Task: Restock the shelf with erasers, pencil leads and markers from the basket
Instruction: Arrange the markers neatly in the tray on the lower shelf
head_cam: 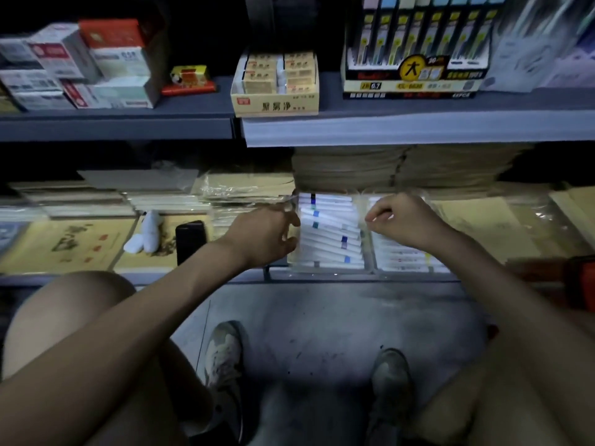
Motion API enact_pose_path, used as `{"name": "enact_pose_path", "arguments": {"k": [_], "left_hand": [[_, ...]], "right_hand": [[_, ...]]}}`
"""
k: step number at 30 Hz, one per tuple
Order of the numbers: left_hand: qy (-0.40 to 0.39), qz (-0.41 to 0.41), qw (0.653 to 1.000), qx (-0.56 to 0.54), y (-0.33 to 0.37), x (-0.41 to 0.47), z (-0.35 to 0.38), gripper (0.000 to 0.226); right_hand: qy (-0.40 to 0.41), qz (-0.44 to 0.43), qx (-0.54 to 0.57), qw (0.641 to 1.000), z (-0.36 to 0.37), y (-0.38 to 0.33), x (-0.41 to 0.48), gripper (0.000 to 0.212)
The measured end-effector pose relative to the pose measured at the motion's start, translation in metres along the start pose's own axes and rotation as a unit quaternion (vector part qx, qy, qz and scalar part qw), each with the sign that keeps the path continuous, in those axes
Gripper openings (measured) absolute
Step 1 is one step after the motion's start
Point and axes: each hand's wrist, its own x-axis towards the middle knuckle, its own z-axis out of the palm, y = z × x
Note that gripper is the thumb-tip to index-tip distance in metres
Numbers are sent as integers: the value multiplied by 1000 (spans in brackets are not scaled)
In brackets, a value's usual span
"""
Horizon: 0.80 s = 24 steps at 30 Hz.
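Observation:
A clear tray (367,272) of white markers (328,233) with coloured bands sits at the front of the lower shelf. My left hand (264,233) grips the tray's left wall, fingers curled over its rim. My right hand (399,220) is curled over the tray's middle divider, above a second compartment of white markers (399,255). On the upper shelf stand a yellow box of erasers (277,82) and a display of pencil leads (415,49). An orange basket (579,281) shows only partly at the right edge.
Stacks of wrapped paper (399,169) lie behind and beside the tray. A black phone (190,241) and a small white toy (146,233) rest on yellow booklets at left. Small boxes (74,66) fill the upper left shelf. My knees and shoes are on the grey floor (322,317).

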Motion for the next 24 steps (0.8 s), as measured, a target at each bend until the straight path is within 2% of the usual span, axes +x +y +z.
{"name": "enact_pose_path", "arguments": {"k": [3, 5, 8, 12, 21, 24], "left_hand": [[4, -42, 998, -47, 0, 17, 22, 40], [13, -82, 992, -91, 0, 27, 37, 42], [41, -148, 974, -167, 3, 38, 56, 37], [73, -208, 947, -236, 5, 51, 71, 25], [103, -290, 890, -335, 4, 67, 77, 7], [111, -317, 849, -408, 3, 69, 80, 4]], "right_hand": [[13, 29, -27, 999, 21, 4, 19, 8], [19, 12, -28, 999, 28, 1, 33, 7], [15, -20, -36, 999, 38, 0, 53, 17], [-23, -21, -57, 998, 57, 5, 73, 27], [-28, -20, -83, 996, 69, 20, 93, 11], [-7, -29, -101, 994, 66, 21, 99, 16]]}}
